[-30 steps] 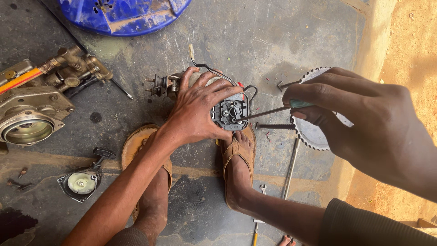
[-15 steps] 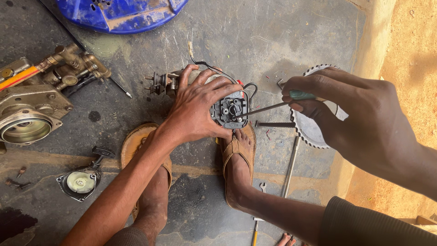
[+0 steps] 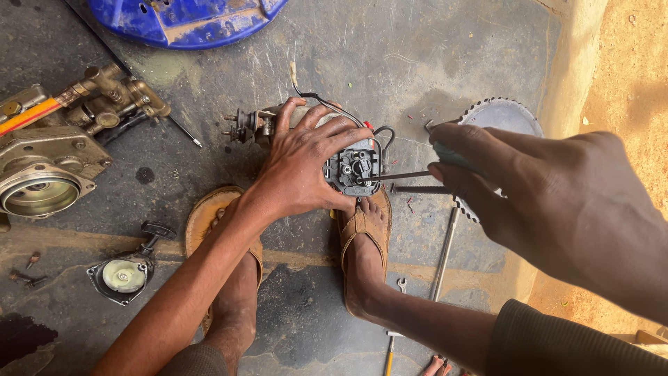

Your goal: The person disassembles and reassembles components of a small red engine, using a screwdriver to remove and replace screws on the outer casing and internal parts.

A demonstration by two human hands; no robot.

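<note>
My left hand (image 3: 306, 163) lies over a small electric motor (image 3: 351, 167) on the concrete floor and grips its body, fingers spread across the top. Black and red wires loop out of the motor's end cap. My right hand (image 3: 536, 195) is closed on a screwdriver (image 3: 410, 175) with a green handle; its tip sits in the black end cap of the motor. The motor's shaft end (image 3: 243, 127) sticks out to the left. My feet in brown sandals (image 3: 365, 233) rest just below the motor.
A circular saw blade (image 3: 501, 118) lies under my right hand. A long metal rod (image 3: 443, 254) and a small spanner (image 3: 401, 284) lie by my right foot. At left are a brass pump assembly (image 3: 111, 97), a metal housing (image 3: 38, 184), a small starter cover (image 3: 124, 275). A blue plastic shell (image 3: 184, 21) is at top.
My right hand has shifted slightly left and lower, keeping the screwdriver tip in the motor's end cap. The left hand stays on the motor.
</note>
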